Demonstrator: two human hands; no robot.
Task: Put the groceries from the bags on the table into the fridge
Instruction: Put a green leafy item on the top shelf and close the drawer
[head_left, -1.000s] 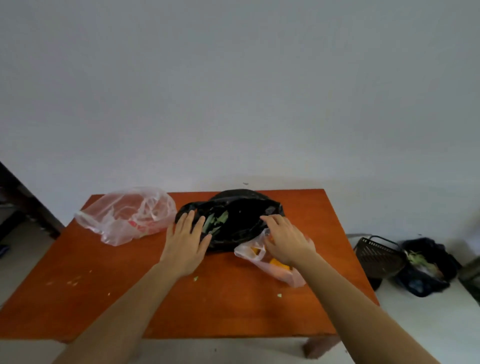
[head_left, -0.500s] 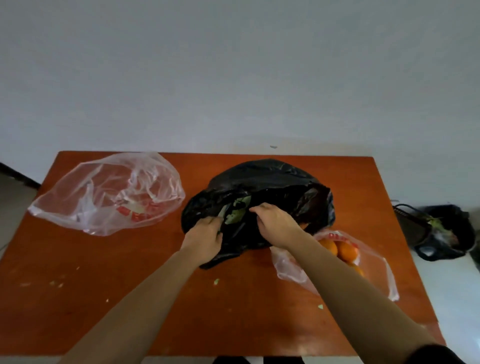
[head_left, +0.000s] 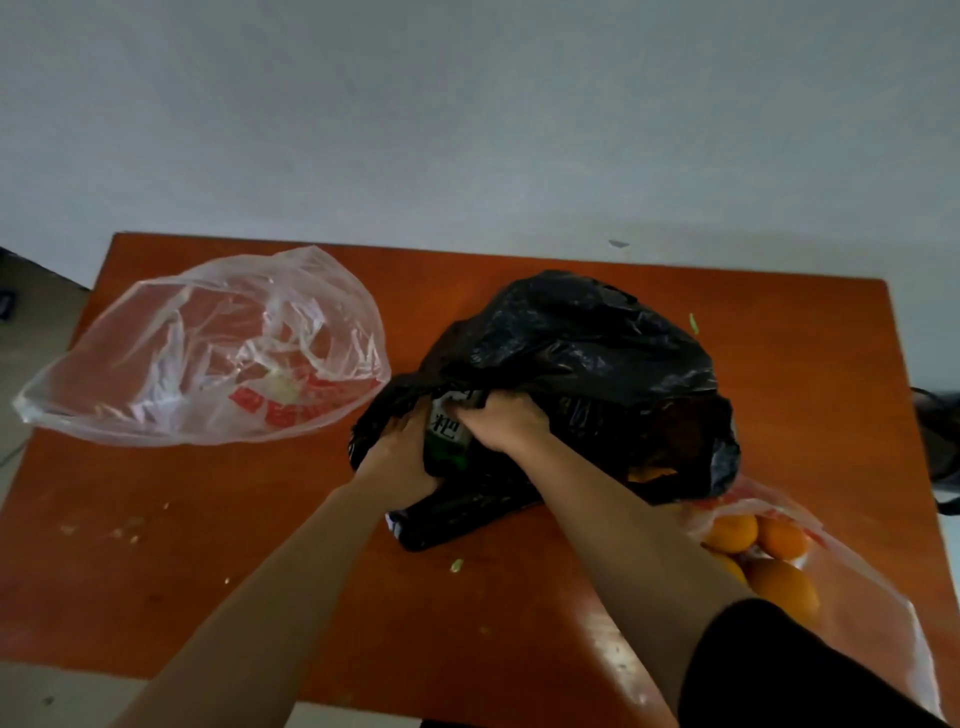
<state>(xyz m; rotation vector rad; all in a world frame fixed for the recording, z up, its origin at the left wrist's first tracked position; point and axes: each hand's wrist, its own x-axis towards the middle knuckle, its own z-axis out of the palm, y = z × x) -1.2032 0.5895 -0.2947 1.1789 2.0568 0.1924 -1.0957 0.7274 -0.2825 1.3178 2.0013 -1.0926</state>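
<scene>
A black plastic bag lies in the middle of the orange table. Both my hands are at its mouth. My left hand grips the bag's left edge beside a dark green package with white print. My right hand curls over the top of that package, pinching the bag's upper edge. To the left lies a clear plastic bag, nearly empty, with red print. At the right, a clear bag holds several oranges, partly behind my right arm.
A white wall stands right behind the table. Small green scraps dot the tabletop. A dark object sits on the floor past the table's right edge. Floor shows at the left.
I have leaned closer over the table. Both hands went from lying on the black bag to reaching into its mouth, and the green package now shows between them.
</scene>
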